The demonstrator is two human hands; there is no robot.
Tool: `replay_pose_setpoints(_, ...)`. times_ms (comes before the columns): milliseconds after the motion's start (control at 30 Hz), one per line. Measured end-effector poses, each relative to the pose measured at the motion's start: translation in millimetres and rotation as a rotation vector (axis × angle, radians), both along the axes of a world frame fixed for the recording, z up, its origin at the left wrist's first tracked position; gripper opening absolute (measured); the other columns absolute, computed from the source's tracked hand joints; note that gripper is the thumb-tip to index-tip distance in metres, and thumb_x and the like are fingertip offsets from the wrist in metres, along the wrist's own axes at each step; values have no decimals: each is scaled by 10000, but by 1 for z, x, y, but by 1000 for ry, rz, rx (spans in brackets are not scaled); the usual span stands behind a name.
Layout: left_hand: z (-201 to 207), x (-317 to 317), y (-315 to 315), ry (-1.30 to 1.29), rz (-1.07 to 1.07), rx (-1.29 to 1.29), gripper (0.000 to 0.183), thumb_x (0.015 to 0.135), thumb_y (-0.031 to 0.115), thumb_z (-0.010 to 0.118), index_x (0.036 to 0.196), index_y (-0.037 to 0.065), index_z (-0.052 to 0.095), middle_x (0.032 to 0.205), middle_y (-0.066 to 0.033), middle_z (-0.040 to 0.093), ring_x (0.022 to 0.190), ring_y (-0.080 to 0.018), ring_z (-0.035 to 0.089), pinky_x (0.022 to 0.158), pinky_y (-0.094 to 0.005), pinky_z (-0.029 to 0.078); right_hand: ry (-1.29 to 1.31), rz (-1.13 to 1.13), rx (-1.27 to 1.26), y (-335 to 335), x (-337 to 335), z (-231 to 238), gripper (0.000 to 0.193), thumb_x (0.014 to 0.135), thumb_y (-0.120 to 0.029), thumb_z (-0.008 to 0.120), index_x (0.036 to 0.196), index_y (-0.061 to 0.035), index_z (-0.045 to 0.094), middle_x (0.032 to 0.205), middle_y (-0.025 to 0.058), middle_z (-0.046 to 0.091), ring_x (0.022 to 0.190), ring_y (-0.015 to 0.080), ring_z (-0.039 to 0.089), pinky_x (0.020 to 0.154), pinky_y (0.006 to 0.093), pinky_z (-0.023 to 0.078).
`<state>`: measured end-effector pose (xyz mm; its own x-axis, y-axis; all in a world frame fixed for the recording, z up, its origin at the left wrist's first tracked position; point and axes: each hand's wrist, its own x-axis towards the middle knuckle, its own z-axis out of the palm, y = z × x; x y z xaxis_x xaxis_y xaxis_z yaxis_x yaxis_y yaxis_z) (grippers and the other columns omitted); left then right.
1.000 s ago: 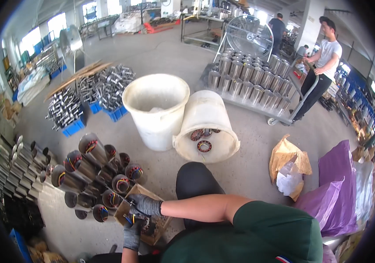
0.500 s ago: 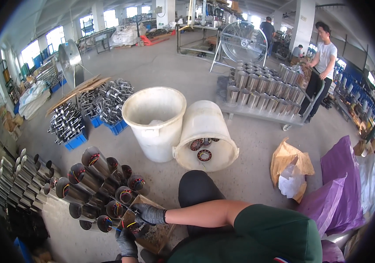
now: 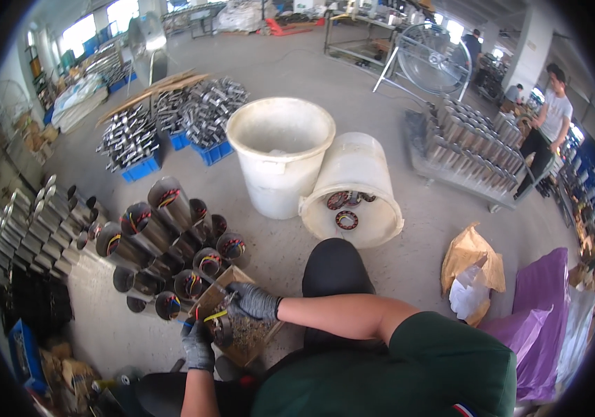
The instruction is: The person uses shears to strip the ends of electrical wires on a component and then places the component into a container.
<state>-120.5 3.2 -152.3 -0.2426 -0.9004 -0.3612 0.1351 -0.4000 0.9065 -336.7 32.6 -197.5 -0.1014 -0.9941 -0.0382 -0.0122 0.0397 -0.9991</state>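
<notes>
My left hand [image 3: 198,346], in a grey knit glove, is closed at the near side of a wooden box [image 3: 266,342]. Its fingertips pinch thin coloured wires [image 3: 215,315], with yellow and blue showing. My right hand [image 3: 255,301], gloved the same way, reaches over the far side of the box with curled fingers around a small dark thing too unclear to name. A dark round part [image 3: 222,332] lies below the yellow wire, between the hands. Close by on the left stand several metal cylinders [image 3: 187,283] with coloured wires inside.
A white tub [image 3: 276,187] stands ahead; beside it a tipped tub [image 3: 353,163] holds wound stators [image 3: 346,220]. Blue crates [image 3: 141,168] of metal shafts are at far left. Purple sacks [image 3: 544,313] and a torn paper bag [image 3: 475,260] lie right. A person [image 3: 555,115] stands by a loaded cart [image 3: 450,174].
My view has turned, so the surroundings sit further right and higher. Both hands remain close together over the box; the yellow wire now stretches out straighter between them.
</notes>
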Motion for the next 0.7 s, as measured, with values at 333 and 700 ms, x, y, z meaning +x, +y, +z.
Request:
replay_pose_setpoints(333, -1, 0, -20, -9, 60, 34, 168, 943, 104, 598, 1091, 67, 668, 766, 41, 604, 626, -60, 522, 554, -227, 418, -606, 226, 685, 21, -17, 48, 292, 952, -333, 631, 1200, -183, 596, 786, 1, 604, 647, 146, 584, 552, 294, 482)
replay_pose_setpoints(700, 12, -9, -9, 11, 137, 93, 68, 952, 87, 537, 955, 59, 599, 617, 16, 510, 502, -93, 490, 423, -261, 394, -347, 302, 773, 39, -9, 67, 546, 918, -426, 665, 1349, -135, 498, 861, 66, 644, 713, 200, 663, 608, 338, 564)
